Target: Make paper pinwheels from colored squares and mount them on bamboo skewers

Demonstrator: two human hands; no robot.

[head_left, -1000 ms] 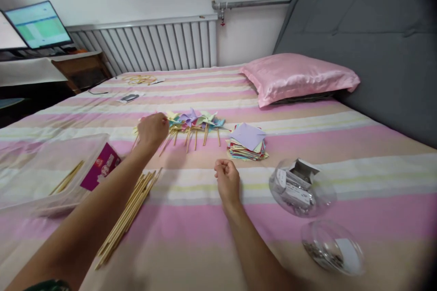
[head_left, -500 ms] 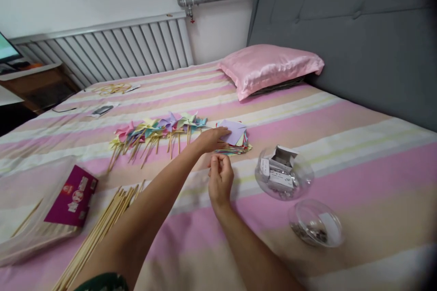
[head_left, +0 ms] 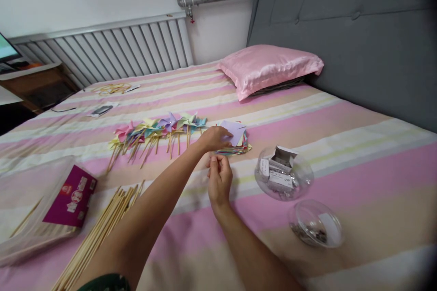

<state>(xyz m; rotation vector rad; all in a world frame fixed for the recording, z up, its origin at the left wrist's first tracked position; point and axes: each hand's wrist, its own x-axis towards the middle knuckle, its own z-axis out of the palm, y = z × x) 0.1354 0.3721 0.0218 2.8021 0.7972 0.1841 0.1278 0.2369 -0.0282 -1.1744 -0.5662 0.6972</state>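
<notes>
My left hand [head_left: 215,138] reaches across to a stack of coloured paper squares [head_left: 235,137] on the bed, and its fingers pinch the lilac top sheet. My right hand [head_left: 219,178] hovers just below it with thumb and fingers pinched together; what it holds is too small to make out. A row of finished paper pinwheels on sticks [head_left: 155,132] lies to the left of the stack. A bundle of bare wooden sticks [head_left: 102,229] lies near my left forearm.
Two clear round bowls stand at the right, one [head_left: 283,173] with small white boxes, one [head_left: 316,223] with small metal bits. A clear plastic box with a purple packet [head_left: 70,198] lies at the left. A pink pillow [head_left: 268,67] and grey headboard [head_left: 341,32] stand behind.
My left hand left the pinwheels and swung right to the paper stack, closing on the top sheet. The view turned right. My right hand stayed pinched, rising slightly.
</notes>
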